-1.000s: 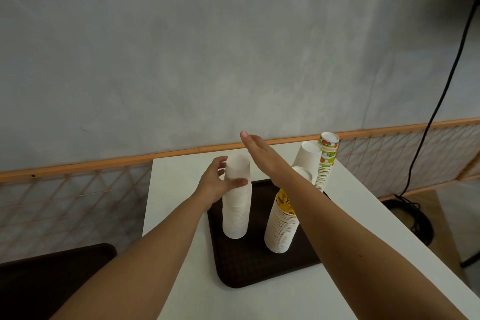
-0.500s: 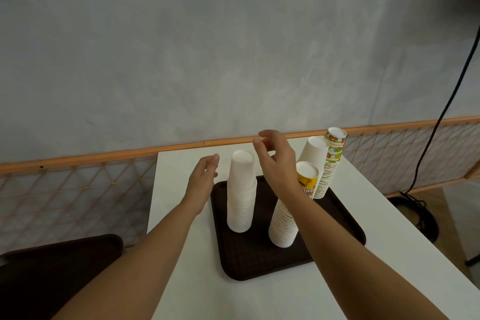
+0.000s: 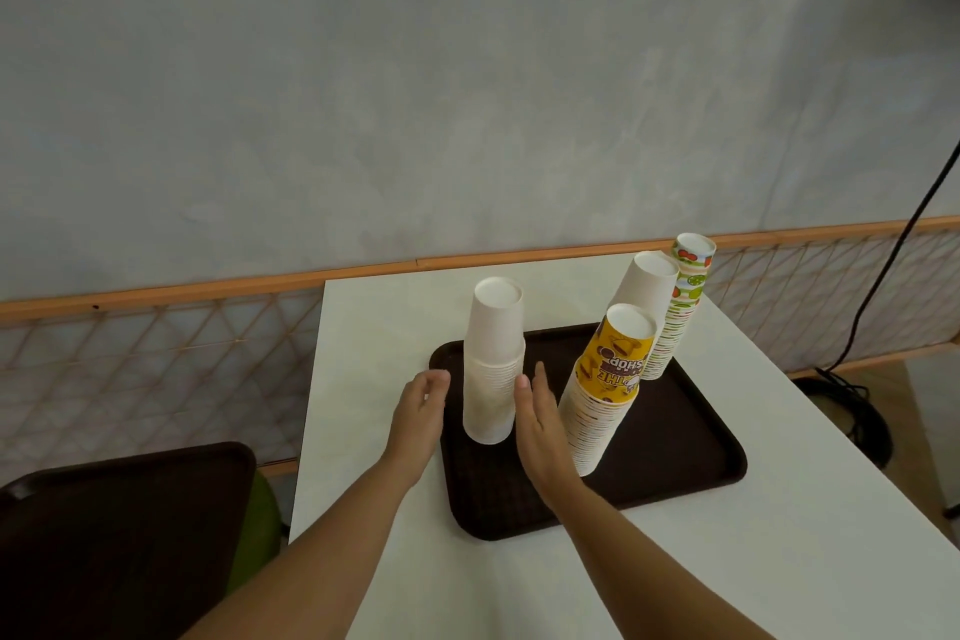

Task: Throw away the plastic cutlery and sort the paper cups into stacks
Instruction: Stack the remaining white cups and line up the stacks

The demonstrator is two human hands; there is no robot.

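A dark brown tray on the white table carries several upside-down cup stacks. The plain white stack stands at the tray's left. A stack topped by a yellow printed cup stands in the middle, with a taller white stack behind it and a thin stack with a fruit pattern at the back right. My left hand and my right hand flank the lower part of the plain white stack, fingers apart, holding nothing. No cutlery is visible.
A second dark tray lies at lower left on something green. A wooden rail with lattice runs along the grey wall behind the table. A black cable hangs at right down to a coil on the floor.
Both hands have dropped from the top of the plain white stack to beside its lower part. The left hand let go of the top cup a second ago.
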